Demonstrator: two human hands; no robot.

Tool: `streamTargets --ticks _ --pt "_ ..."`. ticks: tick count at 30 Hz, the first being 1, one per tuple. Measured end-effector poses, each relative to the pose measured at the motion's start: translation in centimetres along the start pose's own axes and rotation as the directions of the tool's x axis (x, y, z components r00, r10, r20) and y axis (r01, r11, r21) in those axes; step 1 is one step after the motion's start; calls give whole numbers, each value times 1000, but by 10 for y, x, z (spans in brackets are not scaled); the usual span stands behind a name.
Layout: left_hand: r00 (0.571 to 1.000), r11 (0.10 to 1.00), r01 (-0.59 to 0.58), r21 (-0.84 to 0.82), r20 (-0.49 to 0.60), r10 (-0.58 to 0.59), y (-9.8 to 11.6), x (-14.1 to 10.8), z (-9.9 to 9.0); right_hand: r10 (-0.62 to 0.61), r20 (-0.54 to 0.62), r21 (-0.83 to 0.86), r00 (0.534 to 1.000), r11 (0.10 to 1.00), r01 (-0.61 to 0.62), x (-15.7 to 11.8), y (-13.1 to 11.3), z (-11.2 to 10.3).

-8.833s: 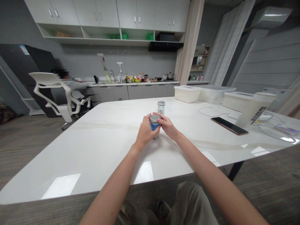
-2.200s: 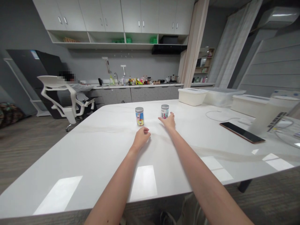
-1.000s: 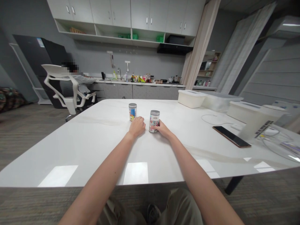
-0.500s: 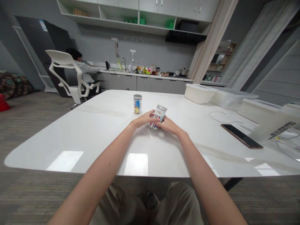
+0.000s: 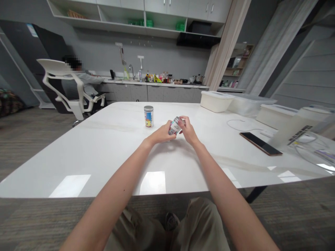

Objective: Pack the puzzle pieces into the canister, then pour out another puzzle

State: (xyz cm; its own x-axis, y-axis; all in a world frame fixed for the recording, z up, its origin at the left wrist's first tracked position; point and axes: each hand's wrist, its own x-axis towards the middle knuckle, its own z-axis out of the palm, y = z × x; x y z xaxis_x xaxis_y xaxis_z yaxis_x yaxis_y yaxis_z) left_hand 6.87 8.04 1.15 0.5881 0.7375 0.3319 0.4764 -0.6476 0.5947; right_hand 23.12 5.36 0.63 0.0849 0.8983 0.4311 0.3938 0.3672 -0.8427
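Observation:
A small clear jar (image 5: 173, 127) with a printed label and a silver lid is tilted to the right, a little above the white table (image 5: 110, 146). My left hand (image 5: 162, 133) is wrapped round its body, closed on it. At its upper end, my right hand (image 5: 187, 129) has its fingers curled over the silver lid, which they partly cover. A second jar (image 5: 148, 117) with a grey lid and a blue and yellow label stands upright on the table, to the left and slightly behind my hands.
On the right lie a dark phone or tablet (image 5: 260, 143), a thin cable (image 5: 235, 120) and a whitish container with dark lettering (image 5: 300, 127). Plastic bins (image 5: 216, 101) stand at the back right. Beyond the table's far left, a person sits by a white chair (image 5: 75, 87) at the counter.
The jar in my hands has tipped further to the right. My right hand has moved from the jar's body up to its lid, while my left hand keeps hold. The view has shifted slightly.

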Motion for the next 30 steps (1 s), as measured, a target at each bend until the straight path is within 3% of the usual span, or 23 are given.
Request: streamTargets --ticks 3,8,15,20,25,30 --pt "999 996 -25 82 23 23 3 2 3 -52 -72 -165 996 985 39 -1 -6 -4" --pt "998 993 -43 111 52 37 11 3 6 -7 -135 -403 991 914 -48 0 -5 -11" --pt "998 1000 -20 15 68 19 11 5 0 39 -126 -266 991 961 -72 6 0 -6" --pt "991 979 5 -204 131 22 1 6 -2 6 -60 -216 998 976 -19 6 3 -3" --pt "956 838 154 -524 292 7 3 3 -3 -34 -67 -265 997 964 15 4 2 -5" --pt "883 644 349 -681 470 19 3 -2 -6 -57 -74 -180 996 983 42 1 0 -3"
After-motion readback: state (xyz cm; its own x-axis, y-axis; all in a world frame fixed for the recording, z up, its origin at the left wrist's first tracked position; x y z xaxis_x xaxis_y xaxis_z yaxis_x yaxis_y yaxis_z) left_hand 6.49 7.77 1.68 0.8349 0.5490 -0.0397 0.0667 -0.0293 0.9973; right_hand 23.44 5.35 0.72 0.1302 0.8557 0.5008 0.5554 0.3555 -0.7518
